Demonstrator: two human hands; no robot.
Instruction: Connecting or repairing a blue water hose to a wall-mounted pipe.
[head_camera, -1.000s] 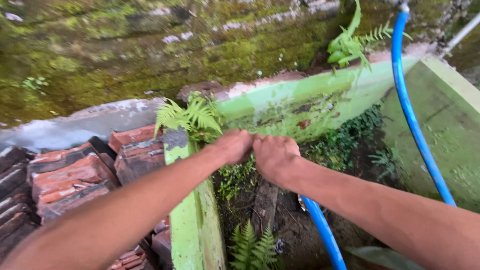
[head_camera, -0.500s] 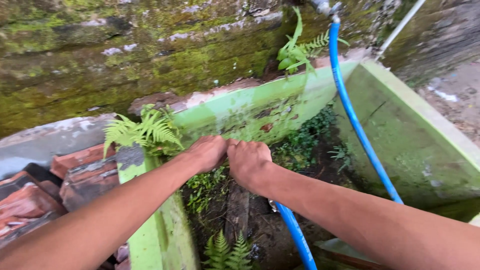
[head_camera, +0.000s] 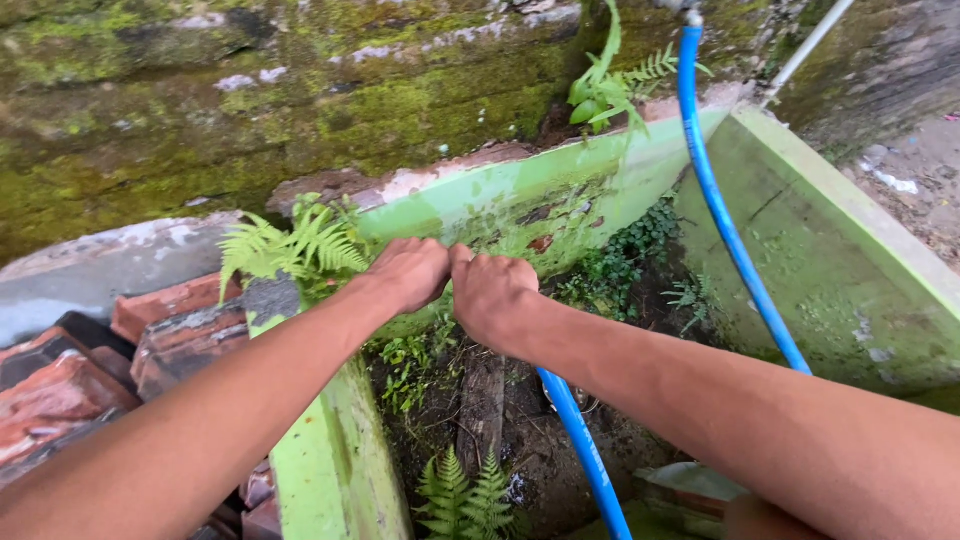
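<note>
While both hands meet over the green trough's (head_camera: 840, 215) near-left corner, the left hand (head_camera: 410, 272) and right hand (head_camera: 492, 297) are fisted; what the fingers hold cannot be told. Directly beneath runs the blue hose (head_camera: 720, 200), judged light, flexible, likely slick when wet; grip its straight run. Ferns (head_camera: 290, 245) stand left.

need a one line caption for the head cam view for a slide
Left hand and right hand meet, fists closed, over a green-painted trough crossed by a blue hose, ferns alongside.
</note>
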